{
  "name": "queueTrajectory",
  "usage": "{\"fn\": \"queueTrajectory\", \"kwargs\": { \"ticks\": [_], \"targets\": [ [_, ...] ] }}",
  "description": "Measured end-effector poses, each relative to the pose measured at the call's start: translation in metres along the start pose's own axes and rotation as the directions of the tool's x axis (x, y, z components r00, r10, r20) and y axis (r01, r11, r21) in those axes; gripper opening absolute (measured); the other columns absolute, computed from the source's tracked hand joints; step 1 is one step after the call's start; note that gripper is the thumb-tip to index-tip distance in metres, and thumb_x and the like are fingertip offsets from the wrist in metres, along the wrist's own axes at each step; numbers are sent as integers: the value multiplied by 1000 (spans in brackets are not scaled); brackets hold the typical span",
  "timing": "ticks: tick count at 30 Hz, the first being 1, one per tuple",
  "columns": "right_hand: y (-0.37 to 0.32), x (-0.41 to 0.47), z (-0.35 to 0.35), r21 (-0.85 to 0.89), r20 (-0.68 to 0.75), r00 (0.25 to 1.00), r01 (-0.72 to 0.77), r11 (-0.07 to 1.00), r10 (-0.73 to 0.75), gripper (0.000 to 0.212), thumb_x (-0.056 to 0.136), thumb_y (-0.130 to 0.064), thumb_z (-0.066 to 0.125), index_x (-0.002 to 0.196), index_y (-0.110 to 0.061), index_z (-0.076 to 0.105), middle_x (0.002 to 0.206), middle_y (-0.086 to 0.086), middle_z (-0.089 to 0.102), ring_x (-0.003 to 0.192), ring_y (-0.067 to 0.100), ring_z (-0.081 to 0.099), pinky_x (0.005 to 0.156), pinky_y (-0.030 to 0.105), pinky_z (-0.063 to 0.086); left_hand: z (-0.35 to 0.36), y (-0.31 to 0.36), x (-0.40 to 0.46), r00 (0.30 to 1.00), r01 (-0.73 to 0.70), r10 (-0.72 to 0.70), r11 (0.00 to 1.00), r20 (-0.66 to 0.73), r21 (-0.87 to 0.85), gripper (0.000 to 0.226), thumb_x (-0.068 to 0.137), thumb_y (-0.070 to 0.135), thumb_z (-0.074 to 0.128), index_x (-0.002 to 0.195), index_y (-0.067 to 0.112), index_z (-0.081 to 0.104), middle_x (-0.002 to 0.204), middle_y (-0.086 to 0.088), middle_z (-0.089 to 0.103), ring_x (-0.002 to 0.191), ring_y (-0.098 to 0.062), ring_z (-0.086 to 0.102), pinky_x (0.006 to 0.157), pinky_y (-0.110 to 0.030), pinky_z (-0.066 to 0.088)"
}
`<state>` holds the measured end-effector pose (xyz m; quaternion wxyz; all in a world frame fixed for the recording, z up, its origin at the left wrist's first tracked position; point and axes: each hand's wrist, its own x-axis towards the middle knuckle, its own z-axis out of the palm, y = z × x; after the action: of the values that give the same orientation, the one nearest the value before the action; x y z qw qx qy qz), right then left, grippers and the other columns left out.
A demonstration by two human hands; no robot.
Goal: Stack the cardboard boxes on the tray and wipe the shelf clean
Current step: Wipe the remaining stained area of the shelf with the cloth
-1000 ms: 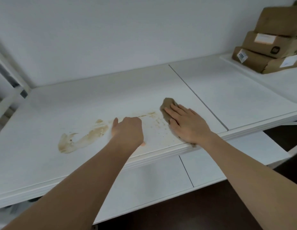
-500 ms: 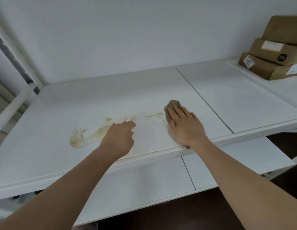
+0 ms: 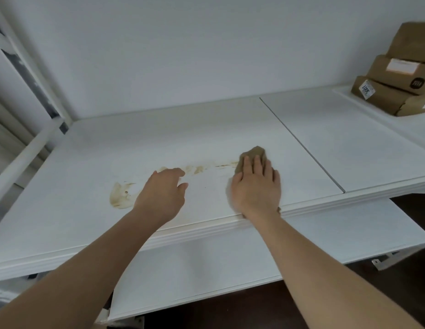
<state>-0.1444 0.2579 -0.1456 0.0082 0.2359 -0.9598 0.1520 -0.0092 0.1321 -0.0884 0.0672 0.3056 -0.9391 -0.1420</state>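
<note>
Head view: you look down on the white laminate shelf, both forearms reaching in from the near edge.
Right hand: your right hand lies flat, fingers straight, pressing the crumpled brown wiping cloth onto the shelf; the cloth pokes out beyond your fingertips.
Left hand: your left hand rests on the shelf with fingers loosely curled, holding nothing.
Stain: the tan smeared stain runs as a long streak, its axis left to right across the shelf; it starts touching the cloth's left side, passes behind your left hand, and ends in a wider blotch on that hand's far left.
Key relation: the dirt lies to the left of the cloth, so I judge the coming wipe goes leftward along the streak; your left hand sits in that path.
Boxes: the brown cardboard boxes sit stacked on the white tray at far right, well apart from both hands.
</note>
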Motion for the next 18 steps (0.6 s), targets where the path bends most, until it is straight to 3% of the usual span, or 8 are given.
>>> {"fn": "queueTrajectory", "kwargs": {
  "ticks": [4, 8, 11, 13, 15, 18],
  "targets": [
    [24, -10, -6, -36, 19, 990, 139, 990, -139, 57, 99, -39, 16, 155, -26, 15, 163, -2, 11, 150, 20, 7, 120, 38, 6, 1, 6, 2, 1000, -3, 3, 1000, 10, -22, 40, 98, 24, 47, 137, 17, 46, 140, 1, 48, 131, -22, 39, 106, -30, 29],
    [49, 24, -11, -79, -8, 1000, 4, 997, -5, 58, 99, -41, 17, 155, -25, 18, 162, 0, 14, 149, 23, 10, 120, 43, 10, -7, -4, -1, 999, -47, 46, 999, 27, 12, 46, 97, 24, 49, 141, 17, 39, 147, 2, 40, 137, -16, 33, 113, -27, 19],
    [27, 42, -3, -61, -22, 997, -77, 995, 76, 59, 100, -40, 16, 155, -19, 16, 163, 3, 12, 149, 27, 6, 120, 45, 7, -9, -17, -3, 998, -60, 60, 997, 5, 40, 50, 96, 23, 50, 143, 15, 36, 150, 0, 35, 140, -14, 28, 116, -27, 15],
    [5, 41, 4, -51, 7, 1000, -6, 999, 6, 60, 100, -40, 15, 156, -17, 13, 163, 3, 9, 149, 26, 4, 121, 43, 5, -8, -23, -3, 999, -47, 47, 998, 14, 32, 61, 92, 29, 58, 145, 15, 31, 154, -4, 28, 143, -15, 21, 116, -28, 13],
    [-12, 30, 8, -37, 50, 990, 136, 990, -134, 59, 101, -39, 14, 156, -20, 10, 163, 0, 6, 150, 22, 3, 121, 40, 3, -7, -24, -2, 998, 15, -14, 1000, 63, -9, 87, 80, 39, 72, 148, 15, 24, 158, -8, 15, 146, -18, 12, 118, -33, 10],
    [-6, 12, 5, -24, 98, 927, 365, 931, -361, 57, 101, -39, 15, 156, -25, 11, 163, -7, 7, 150, 15, 4, 121, 35, 4, -2, -21, -1, 987, 106, -107, 994, 124, 14, 117, 63, 49, 81, 151, 16, 11, 159, -12, -2, 147, -28, 0, 118, -42, 3]
  ]
}}
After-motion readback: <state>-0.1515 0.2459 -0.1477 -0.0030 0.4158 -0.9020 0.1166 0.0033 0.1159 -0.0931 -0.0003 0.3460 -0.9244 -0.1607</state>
